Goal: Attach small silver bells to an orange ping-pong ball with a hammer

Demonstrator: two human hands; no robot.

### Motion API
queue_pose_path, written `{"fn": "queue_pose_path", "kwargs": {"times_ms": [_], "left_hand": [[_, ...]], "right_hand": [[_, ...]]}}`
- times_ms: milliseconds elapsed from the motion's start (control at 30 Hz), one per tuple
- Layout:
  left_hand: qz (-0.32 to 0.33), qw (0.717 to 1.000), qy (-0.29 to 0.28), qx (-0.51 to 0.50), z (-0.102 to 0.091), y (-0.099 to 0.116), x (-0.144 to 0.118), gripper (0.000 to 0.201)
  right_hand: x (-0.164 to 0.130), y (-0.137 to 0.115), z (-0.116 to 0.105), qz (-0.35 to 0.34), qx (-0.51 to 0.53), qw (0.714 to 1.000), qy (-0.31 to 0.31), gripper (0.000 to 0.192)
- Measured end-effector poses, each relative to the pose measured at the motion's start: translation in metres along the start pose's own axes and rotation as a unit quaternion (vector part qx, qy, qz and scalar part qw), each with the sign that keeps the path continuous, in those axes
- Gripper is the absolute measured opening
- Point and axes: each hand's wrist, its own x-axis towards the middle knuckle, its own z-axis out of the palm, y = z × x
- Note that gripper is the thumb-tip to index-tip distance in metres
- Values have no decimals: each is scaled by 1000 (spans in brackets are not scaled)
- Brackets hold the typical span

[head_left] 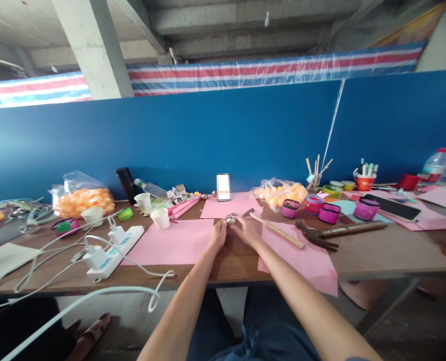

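Note:
Close together over the middle of the table, my left hand [218, 234] and my right hand [247, 231] meet at a small cluster of shiny metal balls [231, 219]. The fingers of both hands curl in around the balls from either side, and the fingertips are partly hidden. Just beyond my right hand lies a small hammer [279, 230] with a pale wooden handle. Pink paper sheets [170, 243] lie to the left of my hands, and more pink paper [309, 260] lies under the hammer.
A claw hammer [343, 230] lies on the right. On the left stand a white power strip [119, 250] with cables, paper cups [160, 218] and a bag of orange balls [83, 200]. Another ball bag [281, 193] and purple bands [329, 213] sit behind. A blue partition [207, 135] closes the back.

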Motion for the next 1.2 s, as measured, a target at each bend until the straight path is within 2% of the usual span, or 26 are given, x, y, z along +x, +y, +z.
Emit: {"fn": "queue_pose_path", "kwargs": {"times_ms": [300, 533, 800, 1200], "left_hand": [[32, 998, 20, 43, -1, 2, 0, 32], [12, 999, 35, 10, 3, -7, 2, 35], [-7, 1000, -8, -17, 3, -4, 1, 36], [-14, 999, -34, -40, 2, -4, 1, 35]], "right_hand": [[-1, -2, -1, -3, 3, 1000, 0, 39], [0, 0, -1, -5, -6, 1000, -2, 43], [0, 2, 0, -4, -11, 1000, 7, 42], [1, 0, -1, 2, -8, 1000, -3, 40]]}}
